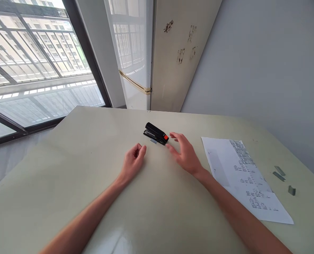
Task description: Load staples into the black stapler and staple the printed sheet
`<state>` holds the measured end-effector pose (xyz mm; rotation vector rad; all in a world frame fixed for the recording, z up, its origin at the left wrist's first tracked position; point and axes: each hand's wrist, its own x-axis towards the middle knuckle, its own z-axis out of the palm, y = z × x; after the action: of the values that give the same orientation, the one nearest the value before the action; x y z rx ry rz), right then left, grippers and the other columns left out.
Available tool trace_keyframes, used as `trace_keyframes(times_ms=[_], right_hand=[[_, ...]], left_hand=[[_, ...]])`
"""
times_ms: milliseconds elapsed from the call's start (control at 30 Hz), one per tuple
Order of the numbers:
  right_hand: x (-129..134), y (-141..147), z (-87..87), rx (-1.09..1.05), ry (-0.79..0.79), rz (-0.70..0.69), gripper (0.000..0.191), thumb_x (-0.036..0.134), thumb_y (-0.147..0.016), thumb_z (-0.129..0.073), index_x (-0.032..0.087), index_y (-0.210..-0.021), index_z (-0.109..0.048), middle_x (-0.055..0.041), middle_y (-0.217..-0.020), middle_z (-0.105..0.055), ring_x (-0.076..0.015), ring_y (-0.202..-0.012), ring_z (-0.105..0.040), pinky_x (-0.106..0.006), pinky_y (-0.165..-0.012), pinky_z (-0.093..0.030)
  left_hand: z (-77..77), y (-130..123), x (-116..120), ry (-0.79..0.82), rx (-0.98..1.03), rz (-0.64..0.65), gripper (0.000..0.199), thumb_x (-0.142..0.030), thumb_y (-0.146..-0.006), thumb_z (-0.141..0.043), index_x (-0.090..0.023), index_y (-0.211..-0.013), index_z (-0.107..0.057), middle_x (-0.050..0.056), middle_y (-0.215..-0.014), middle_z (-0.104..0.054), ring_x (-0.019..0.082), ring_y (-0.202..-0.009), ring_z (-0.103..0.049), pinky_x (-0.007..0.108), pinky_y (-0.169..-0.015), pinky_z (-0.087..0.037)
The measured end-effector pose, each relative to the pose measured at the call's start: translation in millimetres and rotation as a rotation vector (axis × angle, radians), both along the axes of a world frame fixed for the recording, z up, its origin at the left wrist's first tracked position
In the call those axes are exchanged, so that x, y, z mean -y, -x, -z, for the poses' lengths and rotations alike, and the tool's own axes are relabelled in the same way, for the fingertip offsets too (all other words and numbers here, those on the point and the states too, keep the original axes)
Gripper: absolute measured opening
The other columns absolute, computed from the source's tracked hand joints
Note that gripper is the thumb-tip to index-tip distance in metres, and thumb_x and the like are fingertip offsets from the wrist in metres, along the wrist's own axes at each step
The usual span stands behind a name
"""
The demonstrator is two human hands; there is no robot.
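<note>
A black stapler [155, 133] with a red-orange patch at its right end lies on the pale table. Just below it is a short grey strip [153, 141], which looks like a row of staples. My right hand [184, 153] is open, with thumb and fingers apart around the stapler's red end; I cannot tell whether they touch it. Resting below and left of the stapler, my left hand [134, 158] is curled into a loose fist, with nothing visible in it.
A printed sheet of paper [241, 180] lies on the table [66, 158] right of my right arm. Several grey strips of staples [279, 176] are scattered beyond it. Past the table's far edge stand a fridge [170, 77], a grey wall [252, 63] and a window [35, 53].
</note>
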<state>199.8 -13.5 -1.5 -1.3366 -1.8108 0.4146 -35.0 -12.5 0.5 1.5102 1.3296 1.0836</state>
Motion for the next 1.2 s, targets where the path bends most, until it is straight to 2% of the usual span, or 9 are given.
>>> trace_keyframes(times_ms=[67,167,233,367,467,533,733,1000,1200], right_hand=[[36,-28,-2.9,0.044,0.054,0.054,0.038,0.045,-0.106,-0.055,0.031,-0.141,-0.058,-0.0081,-0.141,-0.067,-0.0273,-0.128,-0.067,-0.047,-0.108,-0.055],[94,-74,-3.8,0.137,0.119,0.246,0.033,0.049,-0.105,-0.056,0.034,-0.132,-0.065,-0.0045,-0.14,-0.069,-0.0294,-0.127,-0.067,-0.049,-0.108,-0.056],[131,-103,0.3,0.191,0.161,0.396,0.035,0.052,-0.103,-0.055,0.036,-0.132,-0.067,-0.0028,-0.14,-0.071,-0.0307,-0.127,-0.068,-0.048,-0.101,-0.06],[193,-146,19.8,0.291,0.227,0.615,0.044,0.061,-0.1,-0.053,0.037,-0.133,-0.069,-0.0033,-0.141,-0.073,-0.036,-0.121,-0.072,-0.05,-0.084,-0.065],[223,-163,36.1,0.341,0.263,0.637,0.054,0.065,-0.096,-0.055,0.04,-0.143,-0.064,-0.0034,-0.147,-0.069,-0.0376,-0.116,-0.074,-0.047,-0.066,-0.066],[233,-168,42.5,0.365,0.268,0.597,0.057,0.063,-0.097,-0.056,0.042,-0.149,-0.059,-0.0027,-0.151,-0.066,-0.0381,-0.12,-0.073,-0.048,-0.065,-0.067],[234,-161,42.1,0.356,0.188,0.482,0.051,0.055,-0.103,-0.051,0.038,-0.15,-0.057,-0.002,-0.158,-0.059,-0.0363,-0.139,-0.062,-0.056,-0.098,-0.065],[237,-165,48.9,0.383,0.173,0.402,0.051,0.052,-0.104,-0.053,0.038,-0.153,-0.054,-0.001,-0.162,-0.055,-0.037,-0.14,-0.061,-0.056,-0.095,-0.067],[236,-161,51.2,0.336,0.167,0.402,0.051,0.06,-0.104,-0.047,0.034,-0.146,-0.06,-0.0033,-0.159,-0.059,-0.0368,-0.139,-0.061,-0.06,-0.102,-0.062]], left_hand=[[-0.6,3,-2,-0.014,-0.03,-0.006,0.052,-0.058,-0.1,-0.053,-0.022,-0.069,-0.033,-0.005,-0.064,-0.029,0.012,-0.059,-0.026,0.029,-0.056,-0.022],[-2.5,7,-6,0.026,-0.044,0.026,0.06,-0.065,-0.102,-0.045,-0.022,-0.064,-0.028,-0.003,-0.061,-0.025,0.013,-0.057,-0.023,0.031,-0.056,-0.02],[-3.4,9,-9,0.064,-0.041,0.048,0.064,-0.069,-0.102,-0.043,-0.023,-0.061,-0.024,-0.003,-0.06,-0.022,0.013,-0.056,-0.02,0.032,-0.055,-0.019],[-4.5,14,-17,0.092,-0.078,0.027,0.065,-0.07,-0.099,-0.049,-0.023,-0.061,-0.024,-0.002,-0.06,-0.022,0.013,-0.056,-0.019,0.033,-0.054,-0.017],[-7.0,19,-23,0.086,-0.109,-0.023,0.061,-0.064,-0.099,-0.055,-0.022,-0.063,-0.029,-0.002,-0.062,-0.026,0.013,-0.057,-0.022,0.032,-0.055,-0.019],[-9.5,21,-26,0.08,-0.128,-0.063,0.059,-0.061,-0.099,-0.058,-0.021,-0.064,-0.031,-0.002,-0.063,-0.029,0.013,-0.058,-0.025,0.031,-0.055,-0.021],[-16.0,19,-21,0.059,-0.162,-0.161,0.056,-0.056,-0.099,-0.059,-0.021,-0.064,-0.033,-0.003,-0.063,-0.031,0.013,-0.059,-0.028,0.03,-0.056,-0.023],[-13.9,14,-15,0.037,-0.173,-0.181,0.055,-0.056,-0.098,-0.058,-0.021,-0.064,-0.033,-0.004,-0.06,-0.035,0.012,-0.057,-0.03,0.028,-0.056,-0.025],[-5.4,22,-2,-0.002,-0.156,-0.197,0.054,-0.06,-0.097,-0.055,-0.022,-0.065,-0.033,-0.004,-0.06,-0.035,0.012,-0.056,-0.03,0.027,-0.055,-0.026]])
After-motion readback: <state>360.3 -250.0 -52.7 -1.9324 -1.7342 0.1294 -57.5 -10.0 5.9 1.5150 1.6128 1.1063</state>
